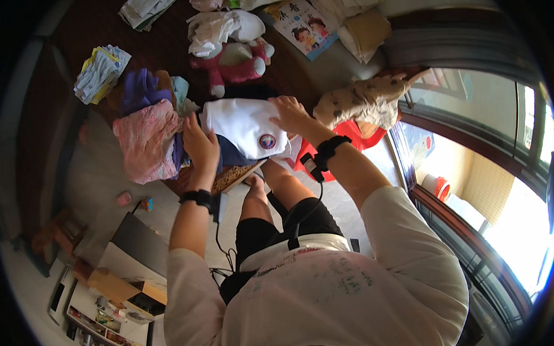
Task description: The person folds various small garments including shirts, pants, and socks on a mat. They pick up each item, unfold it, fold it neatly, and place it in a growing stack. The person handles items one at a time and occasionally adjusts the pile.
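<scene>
A white folded garment with a round embroidered badge lies in front of me on a wooden surface, with navy cloth showing under its near edge. My left hand is at the garment's left side, thumb apart from the fingers. Flat across its far right corner rests my right hand, fingers spread. To the left of my left hand sits a pink patterned cloth pile, with a purple cloth behind it.
A pink-and-white plush toy lies beyond the garment, near white bunched cloth. Farther off is a picture booklet. At the right, beige patterned fabric is draped above a red plastic item. Folded cloths lie far left.
</scene>
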The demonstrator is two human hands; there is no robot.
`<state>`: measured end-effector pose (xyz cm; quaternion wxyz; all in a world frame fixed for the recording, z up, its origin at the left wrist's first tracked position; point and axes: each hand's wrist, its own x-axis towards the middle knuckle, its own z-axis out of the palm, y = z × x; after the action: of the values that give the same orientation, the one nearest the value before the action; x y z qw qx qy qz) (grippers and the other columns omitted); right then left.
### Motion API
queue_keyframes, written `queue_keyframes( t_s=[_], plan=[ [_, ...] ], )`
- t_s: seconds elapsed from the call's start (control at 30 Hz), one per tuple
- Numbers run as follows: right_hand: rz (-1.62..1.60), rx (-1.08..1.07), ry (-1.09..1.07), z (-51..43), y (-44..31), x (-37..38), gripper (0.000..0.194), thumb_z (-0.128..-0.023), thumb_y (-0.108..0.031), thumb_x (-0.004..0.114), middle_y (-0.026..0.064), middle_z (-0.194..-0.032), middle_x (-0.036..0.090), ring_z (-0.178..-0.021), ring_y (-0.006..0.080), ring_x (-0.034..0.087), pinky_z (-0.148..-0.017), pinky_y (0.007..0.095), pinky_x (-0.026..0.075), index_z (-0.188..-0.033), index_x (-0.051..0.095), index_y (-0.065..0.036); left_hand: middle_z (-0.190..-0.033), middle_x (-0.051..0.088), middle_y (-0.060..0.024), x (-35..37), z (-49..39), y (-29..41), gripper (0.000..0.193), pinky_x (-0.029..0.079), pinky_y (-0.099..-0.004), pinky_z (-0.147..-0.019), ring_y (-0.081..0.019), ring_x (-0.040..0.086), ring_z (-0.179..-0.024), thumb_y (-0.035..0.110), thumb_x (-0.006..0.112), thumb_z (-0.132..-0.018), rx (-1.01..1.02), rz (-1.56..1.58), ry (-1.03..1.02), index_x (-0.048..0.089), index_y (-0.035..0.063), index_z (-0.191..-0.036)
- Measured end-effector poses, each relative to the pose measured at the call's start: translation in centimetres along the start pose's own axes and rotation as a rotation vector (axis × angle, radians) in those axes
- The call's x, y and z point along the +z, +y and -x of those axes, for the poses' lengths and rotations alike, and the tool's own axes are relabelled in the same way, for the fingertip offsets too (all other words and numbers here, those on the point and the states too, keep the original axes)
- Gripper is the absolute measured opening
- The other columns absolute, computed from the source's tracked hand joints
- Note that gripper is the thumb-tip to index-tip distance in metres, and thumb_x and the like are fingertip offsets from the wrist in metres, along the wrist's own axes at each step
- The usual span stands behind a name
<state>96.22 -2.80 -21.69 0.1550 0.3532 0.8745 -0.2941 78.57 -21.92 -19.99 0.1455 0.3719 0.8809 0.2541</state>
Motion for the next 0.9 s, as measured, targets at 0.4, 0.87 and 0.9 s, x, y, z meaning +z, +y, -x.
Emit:
queue_keyframes(
  t_s=[0.4, 0.87, 0.9],
  plan=[
    [0.454, 0.038, 0.171, -16.8, -11.3, -3.8, 0.035, -0.089, -0.022, 0.048, 0.0096, -0.154, 0.004, -0.140, 0.0357, 0.010, -0.111, 0.0530, 0.013, -0.121, 0.061, -0.015, -0.101, 0.063, -0.0167, -1.3, 8.1, -1.5, 0.032, 0.048, -0.0401, -0.080, -0.0329, 0.060, -0.093, 0.021, 0.063, -0.084, -0.043, 0.175, -0.331, 0.060, 0.0028, -0.110],
    [-0.216, -0.163, 0.608, -21.1, -7.4, -6.0, 0.014, -0.073, -0.008, 0.062, 0.0136, -0.093, 0.061, -0.095, 0.0332, 0.056, -0.087, 0.0408, 0.043, -0.084, 0.071, -0.007, -0.099, 0.066, -0.0121, -5.4, 8.7, 0.2, 0.028, 0.050, -0.0310, -0.078, -0.0201, 0.065, -0.089, 0.015, 0.059, -0.091, -0.469, 0.635, -0.321, 0.057, 0.0001, -0.114],
    [-0.362, -0.190, 0.630, -19.8, -8.0, -7.2, 0.011, -0.073, -0.006, 0.062, 0.0142, -0.087, 0.062, -0.089, 0.0344, 0.058, -0.082, 0.0399, 0.046, -0.080, 0.071, -0.006, -0.100, 0.066, -0.0113, -5.3, 7.0, 0.8, 0.028, 0.050, -0.0307, -0.078, -0.0188, 0.065, -0.090, 0.016, 0.059, -0.091, -0.464, 0.763, -0.304, 0.057, -0.0005, -0.114]
  ],
)
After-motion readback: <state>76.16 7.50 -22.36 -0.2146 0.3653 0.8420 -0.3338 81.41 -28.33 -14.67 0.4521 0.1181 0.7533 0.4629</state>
